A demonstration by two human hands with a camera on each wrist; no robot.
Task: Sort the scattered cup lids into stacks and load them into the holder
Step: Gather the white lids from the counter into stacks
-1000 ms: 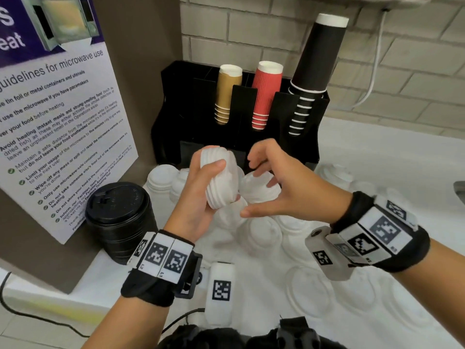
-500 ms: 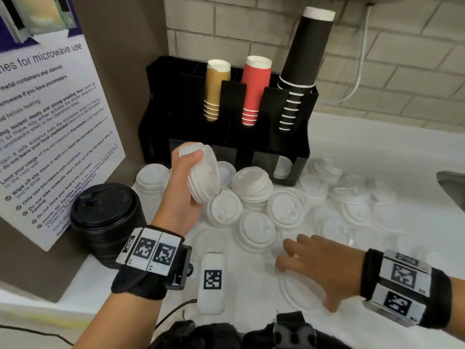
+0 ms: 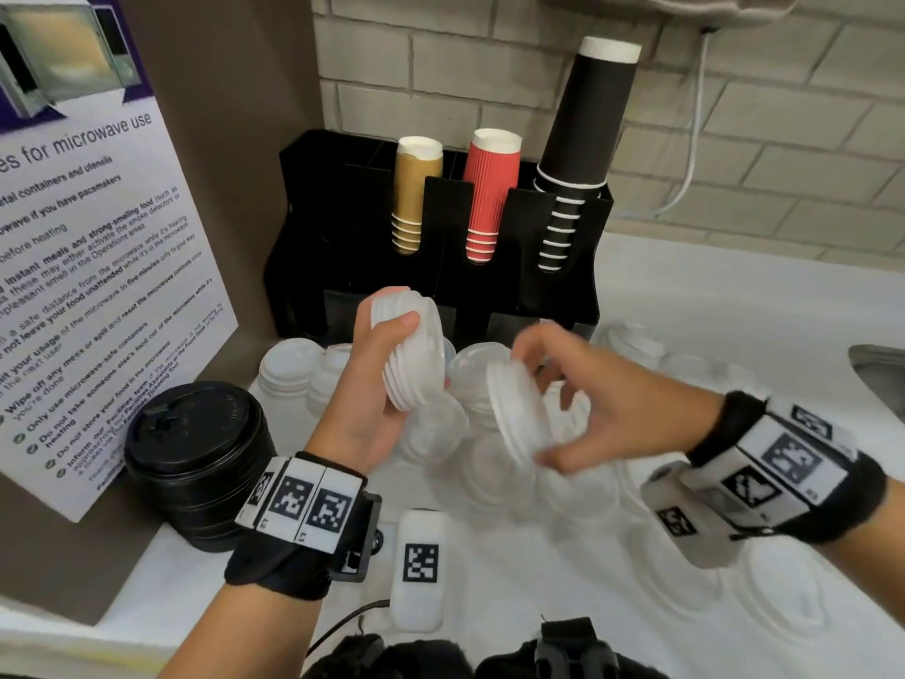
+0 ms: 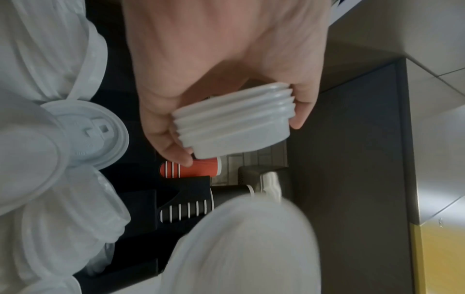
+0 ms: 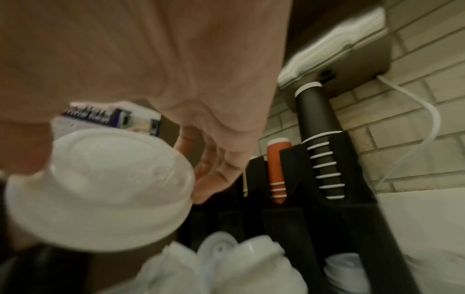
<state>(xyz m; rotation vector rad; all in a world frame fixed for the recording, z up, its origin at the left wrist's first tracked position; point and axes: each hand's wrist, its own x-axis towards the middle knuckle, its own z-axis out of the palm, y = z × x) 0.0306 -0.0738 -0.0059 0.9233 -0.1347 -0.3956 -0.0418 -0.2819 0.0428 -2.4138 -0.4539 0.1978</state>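
Observation:
My left hand [image 3: 372,379] grips a short stack of white lids [image 3: 409,350] tilted on its side above the counter; the left wrist view shows the same stack [image 4: 234,121] between thumb and fingers. Just to its right, my right hand [image 3: 563,399] holds a small stack of white lids [image 3: 519,414], blurred by motion, also seen as a white lid stack [image 5: 100,189]. More white lids [image 3: 431,433] lie scattered on the white counter below both hands. The black holder [image 3: 553,247] stands behind, against the brick wall.
Gold [image 3: 414,198], red [image 3: 487,198] and black [image 3: 583,154] cup stacks stand in the holder. A stack of black lids [image 3: 201,463] sits at the left by a microwave notice [image 3: 88,267]. A sink edge [image 3: 881,379] is at the right. A white tagged device [image 3: 421,570] lies near me.
My right hand has risen from the counter with white lids in its fingers and come up beside the left hand's stack. The left hand has stayed raised with its stack.

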